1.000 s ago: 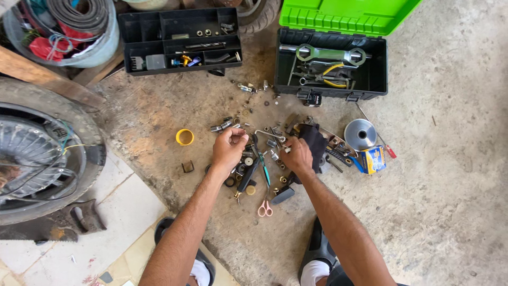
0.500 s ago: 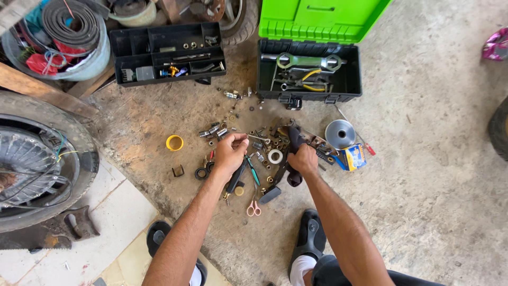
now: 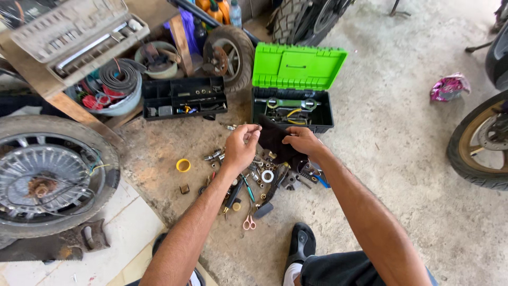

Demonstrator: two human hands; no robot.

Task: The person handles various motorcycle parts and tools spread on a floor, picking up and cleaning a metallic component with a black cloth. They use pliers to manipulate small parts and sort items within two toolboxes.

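Entries run left to right; the green-lidded toolbox [image 3: 294, 100] is the landmark.

1. Black parts tray [image 3: 184, 98]: left of the toolbox, on the concrete floor [image 3: 402, 175].
2. Yellow ring [image 3: 183, 165]: lower left of the toolbox, lying alone.
3. Left hand [image 3: 241, 148]: in front of the toolbox, raised; fingers pinched narrow on the upper left edge of the dark cloth [image 3: 275, 140].
4. Dark cloth: held just in front of the toolbox, above the scattered sockets and tools [image 3: 259, 180].
5. Right hand [image 3: 301, 142]: fingers closed on the cloth's right edge.

Handling note: judged best to keep both pinches near the corners and the cloth taut, lifted clear of loose parts so none snag.
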